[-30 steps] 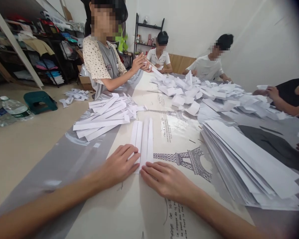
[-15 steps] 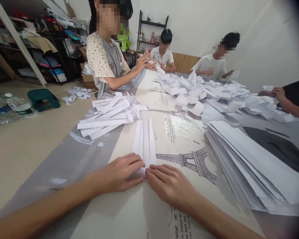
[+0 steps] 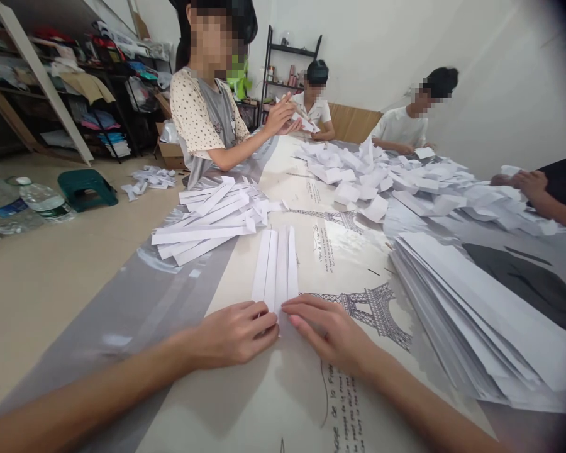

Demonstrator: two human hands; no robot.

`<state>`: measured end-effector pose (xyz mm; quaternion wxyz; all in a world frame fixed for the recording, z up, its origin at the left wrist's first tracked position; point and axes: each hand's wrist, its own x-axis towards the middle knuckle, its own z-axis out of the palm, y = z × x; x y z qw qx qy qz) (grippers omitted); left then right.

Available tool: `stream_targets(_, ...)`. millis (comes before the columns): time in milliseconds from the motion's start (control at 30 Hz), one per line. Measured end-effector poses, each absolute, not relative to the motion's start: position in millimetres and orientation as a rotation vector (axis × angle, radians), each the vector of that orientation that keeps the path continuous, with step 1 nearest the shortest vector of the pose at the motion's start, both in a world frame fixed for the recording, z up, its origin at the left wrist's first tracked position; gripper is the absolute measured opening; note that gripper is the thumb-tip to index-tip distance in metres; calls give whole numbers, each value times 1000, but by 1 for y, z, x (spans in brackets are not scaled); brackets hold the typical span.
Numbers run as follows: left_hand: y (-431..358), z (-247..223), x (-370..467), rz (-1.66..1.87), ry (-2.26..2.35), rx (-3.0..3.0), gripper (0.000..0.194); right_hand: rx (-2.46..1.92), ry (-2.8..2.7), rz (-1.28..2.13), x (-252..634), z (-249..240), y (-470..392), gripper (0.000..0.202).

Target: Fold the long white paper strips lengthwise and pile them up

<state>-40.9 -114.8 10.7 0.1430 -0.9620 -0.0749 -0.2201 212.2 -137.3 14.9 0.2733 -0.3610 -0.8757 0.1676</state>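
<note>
A white sheet of paper [image 3: 282, 270] with long lengthwise creases lies flat in front of me, its two sides folded partly inward. My left hand [image 3: 243, 331] is closed at the near end of the sheet, fingers curled and pressed together over its left corner. At the near right corner is my right hand [image 3: 327, 324], fingers stretched out and the thumb apart, the fingertips resting on the paper. Beyond the sheet to the left is a heap of folded paper strips [image 3: 212, 220]. A thick stack of white paper [image 3: 481, 314] lies to my right.
The table's cloth [image 3: 207, 402] carries printed Eiffel Towers. A big pile of small folded papers [image 3: 396, 176] covers the far right. Several other people sit round the table, one with a paper in both hands [image 3: 283, 116]. A green stool [image 3: 87, 189] stands on the floor at left.
My right hand's fingers have straightened and its thumb has come away from the paper's end. The left fingers have curled more. At far left, the co-worker's hands have moved apart around their paper.
</note>
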Motion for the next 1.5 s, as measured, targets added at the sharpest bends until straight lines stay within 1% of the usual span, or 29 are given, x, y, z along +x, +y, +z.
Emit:
stream_targets(167, -112, 14, -40, -633, -241, -2807, 14, -923, -2560, 289, 226, 4, -94, 37)
stream_targets(267, -111, 16, -41, -612, -247, -2839, 18, -962, -2626, 276, 231, 2, -67, 43)
stream_targets(567, -107, 13, -44, -621, -195, -2898, 15, -1097, -2604, 179, 222, -2, -9, 50)
stream_targets(733, -108, 16, -43, -632, -190, -2909, 15, -1108, -2534, 153, 223, -8, -8, 48)
stream_targets(900, -111, 16, -37, -691, -277, -2887, 7, -1105, -2480, 143, 220, -9, -16, 44)
stream_targets(967, -111, 15, -34, -713, -312, -2877, 11, -1091, -2479, 152, 218, -7, -17, 44)
stream_targets(1167, -110, 13, -36, -677, -229, -2849, 12, -1104, -2510, 199, 218, -3, -10, 51)
stream_targets(1333, -110, 17, -36, -716, -179, -2806, 13, -1117, -2552, 211, 220, -6, -4, 60)
stream_targets(1500, -109, 16, -35, -745, -195, -2805, 11, -1101, -2557, 185, 219, -7, -5, 60)
